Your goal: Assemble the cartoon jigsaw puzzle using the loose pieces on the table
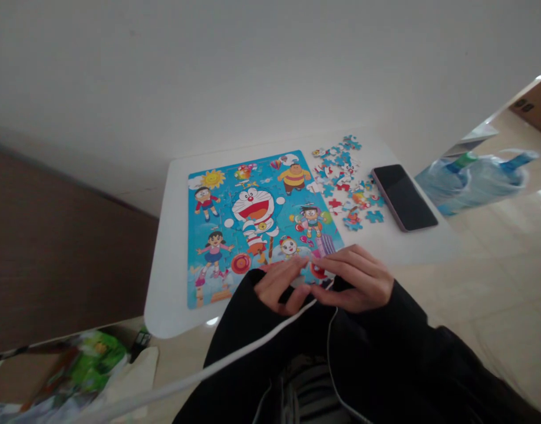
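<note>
A cartoon jigsaw puzzle (261, 206) with a blue background lies on a small white table, its pieces largely fitted together. Over its lower right edge, my left hand (283, 285) and my right hand (356, 277) meet with fingertips facing each other. Between the curled fingers and thumbs shows a small light-blue and white puzzle piece (306, 272), partly covered by the fingers. Both hands appear closed on it. Loose puzzle pieces (341, 176) are scattered beside the puzzle's right edge, several of them touching or overlapping.
A dark-screened phone (403, 197) lies on the white table (167, 259), right of the loose pieces. The table stands against a pale wall. Large clear water bottles (482, 179) are on the floor at right. A white cable (235, 355) crosses the foreground; bags (98, 359) lie lower left.
</note>
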The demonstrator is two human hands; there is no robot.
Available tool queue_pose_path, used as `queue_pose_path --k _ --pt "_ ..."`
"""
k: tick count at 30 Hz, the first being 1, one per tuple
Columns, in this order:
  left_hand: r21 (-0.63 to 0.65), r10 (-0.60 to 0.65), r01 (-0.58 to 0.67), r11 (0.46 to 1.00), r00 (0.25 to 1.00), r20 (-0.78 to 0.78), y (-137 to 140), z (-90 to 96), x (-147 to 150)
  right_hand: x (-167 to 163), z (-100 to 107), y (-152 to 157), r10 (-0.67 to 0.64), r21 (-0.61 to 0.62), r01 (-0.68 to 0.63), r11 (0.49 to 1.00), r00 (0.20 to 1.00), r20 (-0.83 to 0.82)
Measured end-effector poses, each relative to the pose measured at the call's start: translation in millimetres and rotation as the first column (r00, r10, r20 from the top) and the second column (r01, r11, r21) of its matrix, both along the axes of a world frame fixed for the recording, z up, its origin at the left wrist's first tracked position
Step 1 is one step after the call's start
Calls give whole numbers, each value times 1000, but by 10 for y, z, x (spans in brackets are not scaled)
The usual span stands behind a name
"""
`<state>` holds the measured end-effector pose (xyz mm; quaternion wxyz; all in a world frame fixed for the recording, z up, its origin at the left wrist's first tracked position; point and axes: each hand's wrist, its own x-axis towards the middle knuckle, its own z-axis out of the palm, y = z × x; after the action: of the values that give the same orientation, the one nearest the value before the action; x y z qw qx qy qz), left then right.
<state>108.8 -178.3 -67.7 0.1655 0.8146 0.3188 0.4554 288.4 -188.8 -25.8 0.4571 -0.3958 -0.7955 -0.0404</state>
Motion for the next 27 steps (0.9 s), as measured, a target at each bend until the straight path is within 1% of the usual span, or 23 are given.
queue_pose_path --k 1,2,3,4,6,8,9,10,11,14,18,20,22,27 --pt "-132 -39 39 990 999 -1 -2 73 40 -33 -21 6 1 7 -1 1000 1000 -4" --pt "-275 -44 47 960 999 15 -5 143 76 -53 -42 20 0 14 0 1000 1000 -7" --pt "-413 -17 37 910 999 51 -9 206 107 -63 -62 38 1 26 -1 1000 1000 -10" --pt "-535 32 26 844 995 99 -13 261 135 -63 -77 58 2 37 -2 999 1000 -12" --pt "-726 148 34 687 971 186 -20 343 174 -46 -92 97 9 40 -8 999 1000 -17" --pt "-834 228 73 547 946 232 -22 394 192 -19 -90 128 34 8 -34 999 999 -23" --pt "-864 256 86 496 937 240 -20 409 195 -7 -87 139 47 -15 -47 999 998 -30" --pt "-882 278 93 463 929 244 -18 420 195 1 -85 147 60 -33 -61 998 997 -42" --pt "-891 298 97 443 922 249 -15 426 193 5 -86 153 74 -43 -76 996 996 -57" --pt "-904 343 114 413 900 270 -10 421 190 -7 -103 159 97 -68 -104 992 990 -102" --pt "-913 373 206 351 864 338 -8 367 167 -30 -114 154 106 -137 -133 982 977 -186" --pt "-909 372 239 341 854 364 -5 340 134 -32 -95 149 140 -173 -177 969 969 -203" --pt "-903 356 227 364 862 360 -6 327 89 -32 -69 142 195 -209 -235 949 961 -195" --pt "-862 325 126 490 892 315 -99 311 -19 -79 -85 117 309 -249 -361 899 924 -224"
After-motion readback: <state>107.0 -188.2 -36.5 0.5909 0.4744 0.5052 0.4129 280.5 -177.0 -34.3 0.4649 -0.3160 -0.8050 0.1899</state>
